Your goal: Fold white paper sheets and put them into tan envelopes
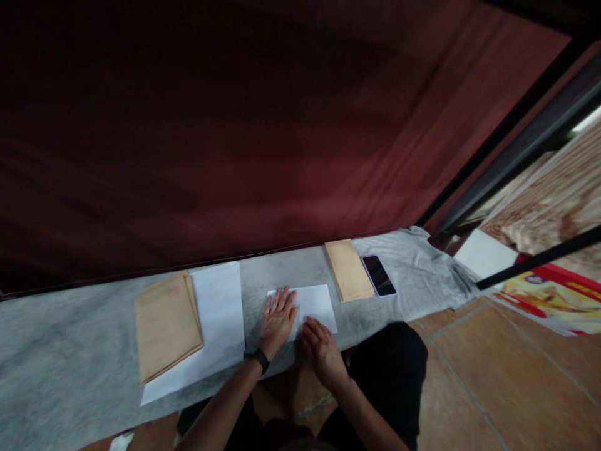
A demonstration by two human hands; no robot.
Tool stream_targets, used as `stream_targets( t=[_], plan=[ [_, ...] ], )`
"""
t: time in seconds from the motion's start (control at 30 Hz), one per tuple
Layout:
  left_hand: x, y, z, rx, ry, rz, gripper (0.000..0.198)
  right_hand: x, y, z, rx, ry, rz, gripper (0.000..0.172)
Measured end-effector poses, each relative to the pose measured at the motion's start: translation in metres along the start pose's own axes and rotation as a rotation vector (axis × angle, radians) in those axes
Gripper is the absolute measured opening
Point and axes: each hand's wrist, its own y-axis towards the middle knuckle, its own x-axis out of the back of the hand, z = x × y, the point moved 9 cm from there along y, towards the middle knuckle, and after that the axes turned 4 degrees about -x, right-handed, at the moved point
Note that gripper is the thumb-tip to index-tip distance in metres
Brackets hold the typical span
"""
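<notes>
My left hand (278,318) lies flat, fingers spread, pressing the small white folded paper sheet (315,304). My right hand (322,351) curls at its near edge; whether it pinches, I cannot tell. One fold looks made. The tan paper envelope stack (348,269) right of the sheet lies untouched.

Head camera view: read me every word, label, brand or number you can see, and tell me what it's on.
No text can be read.
Red and yellow printed sheet on the floor: print too blurred to read.
Small white sheet, large white sheet, wide brown envelopes, narrow brown envelopes, dark-screened phone: no text shows.
</notes>
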Motion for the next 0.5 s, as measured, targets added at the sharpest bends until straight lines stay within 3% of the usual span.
stream_targets(
  t=[0.13, 0.23, 0.5],
  plan=[
    [0.002, -0.029, 0.034, 0.210, -0.152, -0.135, 0.057, 0.019, 0.008, -0.050, -0.229, -0.098, -0.150, 0.051],
    [-0.001, -0.046, 0.057, 0.360, -0.339, -0.189, 0.062, 0.017, 0.013, -0.077, -0.346, -0.131, -0.176, 0.051],
    [0.002, -0.039, 0.080, 0.632, -0.667, -0.213, 0.059, 0.005, 0.025, -0.099, -0.470, 0.013, -0.282, 0.041]
  ],
)
